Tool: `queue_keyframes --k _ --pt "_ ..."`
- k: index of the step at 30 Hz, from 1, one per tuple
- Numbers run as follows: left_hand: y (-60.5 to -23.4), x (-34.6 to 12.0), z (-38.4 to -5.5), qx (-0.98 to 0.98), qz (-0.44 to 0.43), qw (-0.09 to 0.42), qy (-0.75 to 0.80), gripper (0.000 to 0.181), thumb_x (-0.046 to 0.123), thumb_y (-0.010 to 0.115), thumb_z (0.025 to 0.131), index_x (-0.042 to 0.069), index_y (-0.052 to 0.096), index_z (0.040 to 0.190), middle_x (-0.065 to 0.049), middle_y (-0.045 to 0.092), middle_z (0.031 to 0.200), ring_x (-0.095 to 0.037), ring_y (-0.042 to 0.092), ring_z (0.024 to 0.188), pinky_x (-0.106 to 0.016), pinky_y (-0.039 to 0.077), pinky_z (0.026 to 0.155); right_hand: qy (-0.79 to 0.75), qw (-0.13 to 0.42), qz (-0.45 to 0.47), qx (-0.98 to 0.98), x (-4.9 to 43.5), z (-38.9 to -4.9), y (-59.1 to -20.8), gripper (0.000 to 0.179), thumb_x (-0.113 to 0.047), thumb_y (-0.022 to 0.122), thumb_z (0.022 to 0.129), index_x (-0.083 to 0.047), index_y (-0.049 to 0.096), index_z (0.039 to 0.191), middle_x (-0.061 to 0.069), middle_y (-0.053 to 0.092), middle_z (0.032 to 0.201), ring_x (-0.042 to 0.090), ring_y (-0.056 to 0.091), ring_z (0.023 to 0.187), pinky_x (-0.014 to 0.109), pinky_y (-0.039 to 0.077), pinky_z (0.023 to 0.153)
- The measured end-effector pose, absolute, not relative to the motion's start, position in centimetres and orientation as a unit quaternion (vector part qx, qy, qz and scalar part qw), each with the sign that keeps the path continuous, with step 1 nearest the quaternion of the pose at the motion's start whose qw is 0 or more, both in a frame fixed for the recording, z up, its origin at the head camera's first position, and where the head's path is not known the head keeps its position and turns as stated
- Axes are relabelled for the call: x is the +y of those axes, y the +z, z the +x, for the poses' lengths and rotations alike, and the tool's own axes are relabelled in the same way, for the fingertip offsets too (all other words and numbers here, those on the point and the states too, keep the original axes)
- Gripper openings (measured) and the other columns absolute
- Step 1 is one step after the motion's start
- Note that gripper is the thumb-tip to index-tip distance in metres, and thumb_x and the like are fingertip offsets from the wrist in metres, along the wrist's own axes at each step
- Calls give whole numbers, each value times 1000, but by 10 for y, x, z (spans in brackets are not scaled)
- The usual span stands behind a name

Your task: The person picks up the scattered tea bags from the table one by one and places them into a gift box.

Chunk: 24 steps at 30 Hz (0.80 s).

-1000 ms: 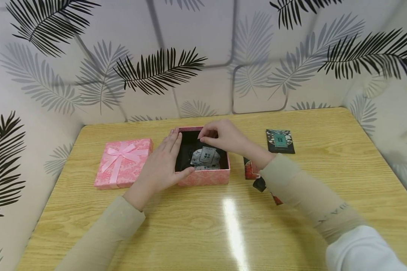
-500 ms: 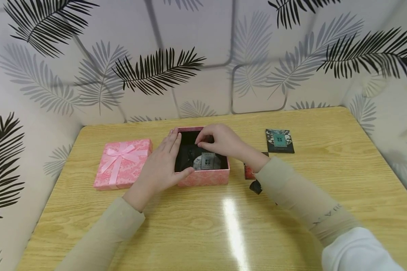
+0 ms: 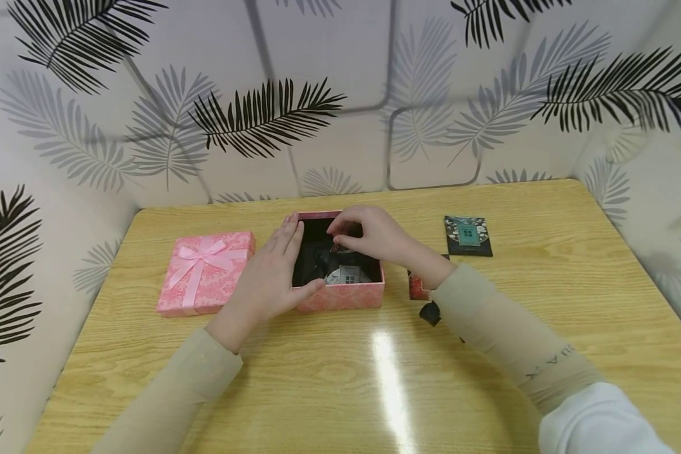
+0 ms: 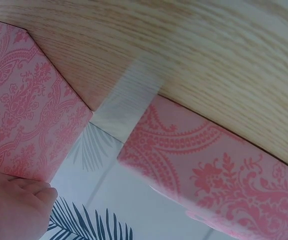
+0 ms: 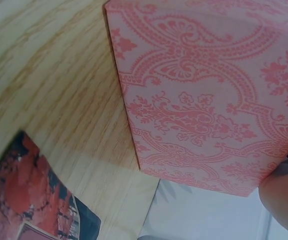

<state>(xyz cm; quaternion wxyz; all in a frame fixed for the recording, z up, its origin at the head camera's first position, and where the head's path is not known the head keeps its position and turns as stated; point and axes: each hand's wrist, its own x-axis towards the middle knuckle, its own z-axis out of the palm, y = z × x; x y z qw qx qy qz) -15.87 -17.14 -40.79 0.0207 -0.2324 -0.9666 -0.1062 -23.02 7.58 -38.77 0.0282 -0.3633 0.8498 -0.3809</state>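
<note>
A pink patterned box with a black inside stands open in the middle of the table. My left hand lies along its left wall with straight fingers, the thumb toward the front edge. My right hand reaches over the right rim, thumb and fingertips together inside the box, pinching a dark packet with a touch of red. Below it in the box lies a packet with a pale label. In the right wrist view the box wall hides most of that hand.
Left of the box lies the pink lid with a ribbon bow. A dark floral packet is on the right. A red packet and a small black piece lie partly under the right forearm. A patterned backdrop rises behind.
My right hand has lowered slightly into the box. The pale-labelled packet sits lower inside, and a dark, reddish packet shows at the fingertips. My left hand stays put.
</note>
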Motion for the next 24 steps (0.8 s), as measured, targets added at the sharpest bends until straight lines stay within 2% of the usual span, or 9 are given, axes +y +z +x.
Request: queue_keyframes --k 9,18,24 --pt "-407 -171 -159 -967 -232 20 -105 108 71 56 97 -1 18 168 -18 14 179 -34 19 166 -52 28 132 -429 42 -348 833 84 -232 -385 20 -6 72 101 0 76 119 16 78 115 30 74 107 50 59 99" --pt "-405 -171 -159 -967 -233 21 -103 108 68 59 97 -2 19 168 -19 16 178 -34 19 166 -51 26 133 -444 11 -311 841 106 -238 -379 21 -7 74 100 -1 77 120 17 77 116 32 73 107 49 58 101" --pt "-406 -170 -158 -968 -232 19 -97 108 70 56 96 -2 19 168 -18 15 178 -34 18 166 -50 25 133 -437 7 -284 854 126 -244 -376 20 -8 73 100 -2 77 119 17 77 118 33 72 109 51 56 103"
